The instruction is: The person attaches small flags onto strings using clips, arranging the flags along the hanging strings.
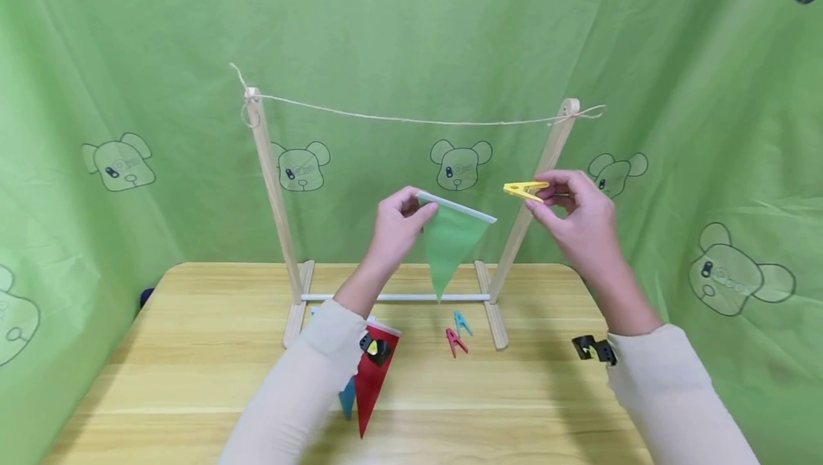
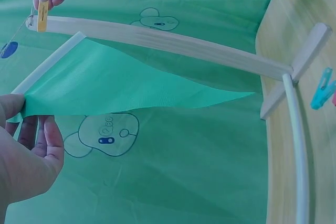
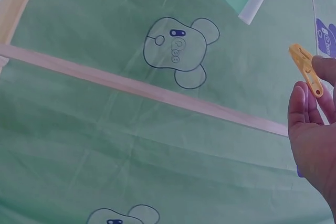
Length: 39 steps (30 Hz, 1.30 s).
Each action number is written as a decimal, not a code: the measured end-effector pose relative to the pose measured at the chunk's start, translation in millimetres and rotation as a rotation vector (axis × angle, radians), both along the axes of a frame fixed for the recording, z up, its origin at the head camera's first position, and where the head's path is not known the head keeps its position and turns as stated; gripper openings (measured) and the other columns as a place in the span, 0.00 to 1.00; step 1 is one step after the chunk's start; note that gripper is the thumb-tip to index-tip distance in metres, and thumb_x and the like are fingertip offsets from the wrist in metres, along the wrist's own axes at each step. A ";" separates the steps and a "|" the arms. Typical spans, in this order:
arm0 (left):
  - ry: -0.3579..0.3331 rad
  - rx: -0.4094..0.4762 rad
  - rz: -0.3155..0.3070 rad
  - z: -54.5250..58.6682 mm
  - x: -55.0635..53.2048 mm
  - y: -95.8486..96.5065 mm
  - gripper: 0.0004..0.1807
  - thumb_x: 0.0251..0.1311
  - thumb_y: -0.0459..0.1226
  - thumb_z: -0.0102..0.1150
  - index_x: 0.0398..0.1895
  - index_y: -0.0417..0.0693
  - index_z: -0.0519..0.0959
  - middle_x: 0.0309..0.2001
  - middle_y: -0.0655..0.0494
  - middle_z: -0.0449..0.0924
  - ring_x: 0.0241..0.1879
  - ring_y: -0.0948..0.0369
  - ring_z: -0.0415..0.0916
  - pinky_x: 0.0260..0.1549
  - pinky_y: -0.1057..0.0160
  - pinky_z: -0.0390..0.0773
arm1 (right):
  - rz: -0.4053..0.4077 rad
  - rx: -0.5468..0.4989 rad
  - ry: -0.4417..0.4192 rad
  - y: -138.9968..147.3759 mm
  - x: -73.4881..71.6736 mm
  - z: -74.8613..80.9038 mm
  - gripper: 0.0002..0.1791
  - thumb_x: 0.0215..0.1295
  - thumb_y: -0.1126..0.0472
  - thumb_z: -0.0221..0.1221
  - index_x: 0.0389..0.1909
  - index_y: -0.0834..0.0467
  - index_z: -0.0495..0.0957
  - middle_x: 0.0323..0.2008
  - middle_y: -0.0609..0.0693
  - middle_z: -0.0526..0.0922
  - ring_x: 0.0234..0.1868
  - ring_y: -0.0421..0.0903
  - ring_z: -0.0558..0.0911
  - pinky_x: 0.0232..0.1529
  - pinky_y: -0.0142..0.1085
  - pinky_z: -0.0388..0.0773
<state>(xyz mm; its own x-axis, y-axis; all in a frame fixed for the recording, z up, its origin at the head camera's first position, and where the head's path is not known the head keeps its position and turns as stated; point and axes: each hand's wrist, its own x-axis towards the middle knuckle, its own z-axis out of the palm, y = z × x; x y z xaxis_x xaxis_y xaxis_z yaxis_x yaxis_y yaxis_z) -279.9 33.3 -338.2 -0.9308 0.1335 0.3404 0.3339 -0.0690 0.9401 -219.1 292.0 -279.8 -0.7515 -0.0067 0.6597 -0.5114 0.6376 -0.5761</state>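
My left hand (image 1: 397, 226) pinches a green triangular pennant (image 1: 450, 240) by one end of its white top edge, and the tip hangs downward. In my right hand (image 1: 581, 215) a yellow clothespin (image 1: 524, 189) is held between thumb and fingers, to the right of the pennant. Both hands are below the string (image 1: 398, 120), which is tied between two wooden posts. The left wrist view shows the pennant (image 2: 121, 85) stretched out from the pinching thumb. In the right wrist view the clothespin (image 3: 306, 71) sits at the fingertips.
A red pennant (image 1: 374, 376) and a blue pennant (image 1: 347, 399) lie on the wooden table (image 1: 193, 365), partly behind the left sleeve. A pink clothespin (image 1: 456, 342) and a blue clothespin (image 1: 461, 323) lie near the right foot of the stand (image 1: 271, 179). Green printed cloth surrounds the table.
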 end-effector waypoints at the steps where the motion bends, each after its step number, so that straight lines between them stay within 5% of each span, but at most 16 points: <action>1: -0.002 0.003 0.000 2.3 -0.5 0.9 0.06 0.66 0.34 0.66 0.43 0.43 0.83 0.31 0.57 0.76 0.29 0.63 0.71 0.31 0.64 0.77 | -0.003 0.003 0.002 0.0 -0.1 2.5 0.20 0.61 0.73 0.69 0.54 0.68 0.79 0.47 0.55 0.79 0.44 0.34 0.79 0.49 0.17 0.78; 19: -0.053 0.078 0.016 33.5 -12.8 21.0 0.06 0.65 0.33 0.67 0.42 0.41 0.83 0.30 0.58 0.74 0.29 0.64 0.71 0.31 0.65 0.80 | -0.046 0.143 0.086 2.0 -10.2 41.5 0.19 0.61 0.73 0.70 0.53 0.68 0.80 0.45 0.53 0.79 0.42 0.30 0.78 0.46 0.15 0.76; 26: -0.045 0.105 0.006 50.3 -18.1 28.5 0.06 0.65 0.32 0.67 0.42 0.41 0.82 0.29 0.59 0.75 0.28 0.65 0.70 0.29 0.68 0.78 | -0.044 0.140 0.105 3.8 -14.8 57.7 0.20 0.60 0.73 0.70 0.54 0.67 0.80 0.45 0.46 0.78 0.42 0.30 0.78 0.46 0.15 0.76; 39: -0.049 0.166 0.022 64.6 -23.6 38.6 0.07 0.66 0.32 0.67 0.42 0.37 0.81 0.29 0.60 0.73 0.27 0.67 0.69 0.26 0.69 0.78 | -0.055 0.159 0.154 9.9 -21.1 80.6 0.19 0.58 0.73 0.72 0.51 0.67 0.82 0.42 0.30 0.74 0.40 0.26 0.78 0.44 0.14 0.76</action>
<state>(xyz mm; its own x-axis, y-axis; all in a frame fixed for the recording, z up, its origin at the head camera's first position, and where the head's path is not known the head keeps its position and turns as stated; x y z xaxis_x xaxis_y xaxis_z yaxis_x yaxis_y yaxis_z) -303.5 71.9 -273.6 -0.9489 0.0586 0.3100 0.2908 -0.2181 0.9316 -240.2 301.9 -199.2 -0.6439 -0.0820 0.7607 -0.5479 0.7434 -0.3837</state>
